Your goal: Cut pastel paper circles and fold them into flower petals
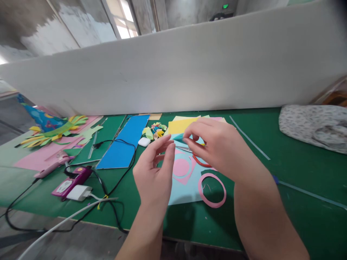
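Observation:
My right hand (214,144) pinches a small teal piece of paper (178,137) between thumb and fingers, above the sheets on the table. Close beside it, my left hand (154,166) is raised with curved fingers and the thumb apart, and nothing shows in it. Below the hands lie scissors with a red handle (201,162), partly hidden by my right hand. A light blue sheet (187,196) carries a pink paper circle (181,167). Nearer the table's front edge rests a pink paper ring (200,187). Yellow paper (177,127) lies behind my hands.
A blue board (124,144), a white case (144,142) and a paper flower cluster (154,131) lie left of centre. Further left are a pink glue gun (52,165), a purple power strip (73,182) with cables, and a fringed party hat (45,117). A white partition (173,72) stands behind.

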Demonstrator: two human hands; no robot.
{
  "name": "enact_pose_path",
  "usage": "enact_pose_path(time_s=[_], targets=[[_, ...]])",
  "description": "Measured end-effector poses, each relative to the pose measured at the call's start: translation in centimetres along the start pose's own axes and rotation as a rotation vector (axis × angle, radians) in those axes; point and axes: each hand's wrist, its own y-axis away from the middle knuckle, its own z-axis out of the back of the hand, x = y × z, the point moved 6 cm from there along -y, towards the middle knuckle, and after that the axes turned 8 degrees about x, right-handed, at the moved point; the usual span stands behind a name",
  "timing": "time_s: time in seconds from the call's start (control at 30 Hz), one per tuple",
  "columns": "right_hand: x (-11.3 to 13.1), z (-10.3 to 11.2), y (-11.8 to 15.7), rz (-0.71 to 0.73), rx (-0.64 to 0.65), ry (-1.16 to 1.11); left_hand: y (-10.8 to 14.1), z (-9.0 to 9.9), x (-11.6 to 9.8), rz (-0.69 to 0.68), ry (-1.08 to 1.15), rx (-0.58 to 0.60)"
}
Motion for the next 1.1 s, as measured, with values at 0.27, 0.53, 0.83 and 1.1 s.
enact_pose_path(time_s=[0.27,0.53,0.83,1.1], targets=[[0.1,0.0,-0.4,-0.006,-0.109,-0.171,-0.6,-1.4,1.7,0.164,0.461,0.118],[0.5,-1.0,-0.8,0.003,-0.13,-0.127,-0.8,-1.7,2.5,0.26,0.601,0.089],[1.8,-1.8,-0.9,0.087,-0.133,0.0,-1.0,-1.6,2.3,0.257,0.744,0.06],[2.9,-1.8,-0.5,0.082,-0.05,0.07,-1.1,-1.3,2.5,0.29,0.747,0.006]])
